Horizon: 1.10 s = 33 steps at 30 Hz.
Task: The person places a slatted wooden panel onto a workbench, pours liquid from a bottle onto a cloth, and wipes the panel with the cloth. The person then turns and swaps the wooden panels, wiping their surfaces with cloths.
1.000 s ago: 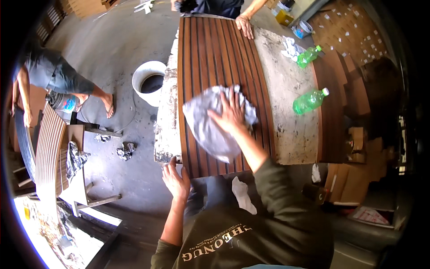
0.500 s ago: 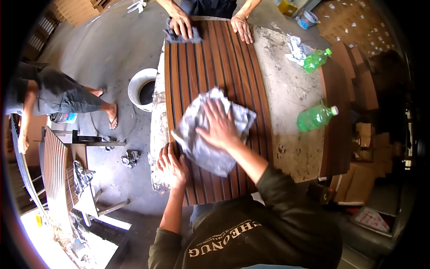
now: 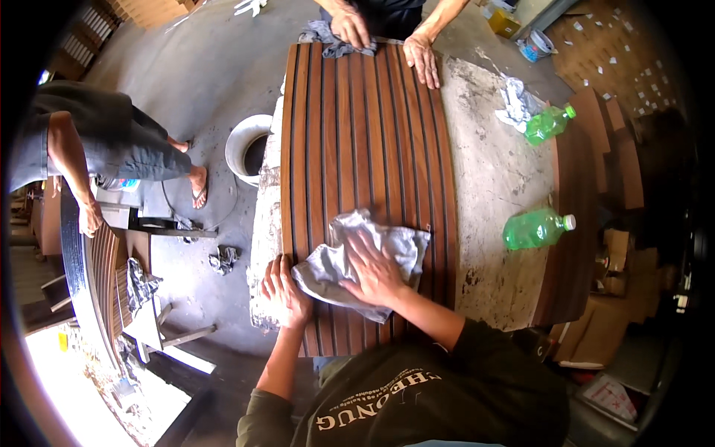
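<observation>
A slatted brown wooden panel [image 3: 372, 141] with dark grooves lies lengthwise before me on a worn, pale tabletop [image 3: 491, 179]. My right hand [image 3: 372, 272] presses flat on a light grey cloth [image 3: 324, 279] spread over the panel's near half, its fingers stretched out. At the panel's left edge rests my left hand [image 3: 287, 294], open, with the fingers lying along the edge. Across the table, a co-worker's hand [image 3: 350, 26] is on a darker grey rag [image 3: 320, 33] at the panel's far end. Their other hand [image 3: 422, 61] lies flat near the far right corner.
Two green plastic bottles [image 3: 536, 228] lie to the right, one beside a crumpled white cloth [image 3: 515, 104]. A white bucket [image 3: 240, 153] stands on the floor at left. Farther left, another person's hand [image 3: 91, 220] touches a curved slatted panel [image 3: 104, 268]. Cardboard boxes [image 3: 596, 328] sit at right.
My right hand and the cloth have moved toward me along the panel. The co-worker's rag hand has shifted right and toward the far edge. My left hand stays at the panel's edge.
</observation>
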Available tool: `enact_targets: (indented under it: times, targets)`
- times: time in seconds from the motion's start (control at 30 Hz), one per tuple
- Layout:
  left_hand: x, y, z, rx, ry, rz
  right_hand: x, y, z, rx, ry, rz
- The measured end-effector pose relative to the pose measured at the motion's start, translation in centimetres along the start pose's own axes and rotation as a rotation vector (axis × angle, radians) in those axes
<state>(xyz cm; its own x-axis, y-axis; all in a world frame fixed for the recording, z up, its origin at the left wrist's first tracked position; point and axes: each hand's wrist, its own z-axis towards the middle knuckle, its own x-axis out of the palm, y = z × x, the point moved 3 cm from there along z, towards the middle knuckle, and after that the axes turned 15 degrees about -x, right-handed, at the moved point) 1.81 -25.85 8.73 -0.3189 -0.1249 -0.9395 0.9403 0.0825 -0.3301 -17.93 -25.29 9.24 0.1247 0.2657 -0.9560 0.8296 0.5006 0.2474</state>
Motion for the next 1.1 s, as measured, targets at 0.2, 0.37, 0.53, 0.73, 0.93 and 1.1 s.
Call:
enact_targets:
  times: [0.2,0.37,0.53,0.73,0.93,1.1]
  targets:
    - [0.1,-1.4,0.0,0.037,0.042,-0.078,-4.2,-11.7,12.0,0.168,-0.212,-0.104]
    - [0.4,-0.5,0.1,0.036,0.028,-0.080,-2.3,-10.0,12.5,0.214,-0.253,-0.070]
    - [-0.2,-0.2,-0.1,0.026,0.003,-0.067,-1.0,-2.2,1.2,0.067,-0.134,0.054]
    - [-0.4,-0.9,0.1,0.035,0.062,-0.037,-4.4,-11.2,9.4,0.158,-0.208,-0.072]
    - [0.1,-0.9,0.2,0.047,0.044,-0.041,-6.5,-18.3,18.1,0.316,-0.350,-0.107]
    - [-0.6,-0.5,0.3,0.027,0.056,-0.051,-2.7,-7.6,8.5,0.063,-0.072,-0.119]
